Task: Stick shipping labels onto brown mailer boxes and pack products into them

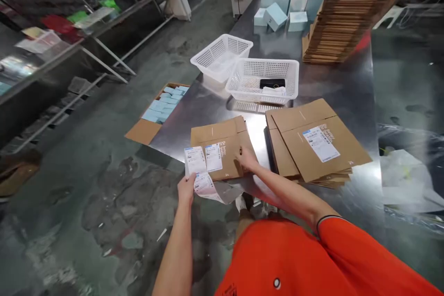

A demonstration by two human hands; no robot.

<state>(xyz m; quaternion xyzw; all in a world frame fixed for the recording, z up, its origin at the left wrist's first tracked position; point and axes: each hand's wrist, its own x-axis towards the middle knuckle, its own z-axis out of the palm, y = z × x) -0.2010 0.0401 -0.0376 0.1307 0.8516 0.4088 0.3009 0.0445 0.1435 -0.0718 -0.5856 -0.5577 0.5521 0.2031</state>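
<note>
My left hand (186, 188) is closed on a strip of printed shipping labels (204, 183) that hangs over the table's front edge. Beside the strip, one white label (213, 157) lies on a brown cardboard mailer (229, 166) at the top of a small pile. My right hand (247, 159) rests on that mailer's right part, fingers bent; whether they pinch anything is too small to tell. Further right lies a fanned stack of flat mailers (287, 148), the top one bearing a white label (321, 143).
Two white plastic baskets (222, 58) stand behind the mailers, the right one (293, 78) holding a black item. Tall stacked cardboard (347, 14) and light blue boxes (275, 16) are at the back. An open carton (143, 131) with blue boxes is left of the metal table (357, 88).
</note>
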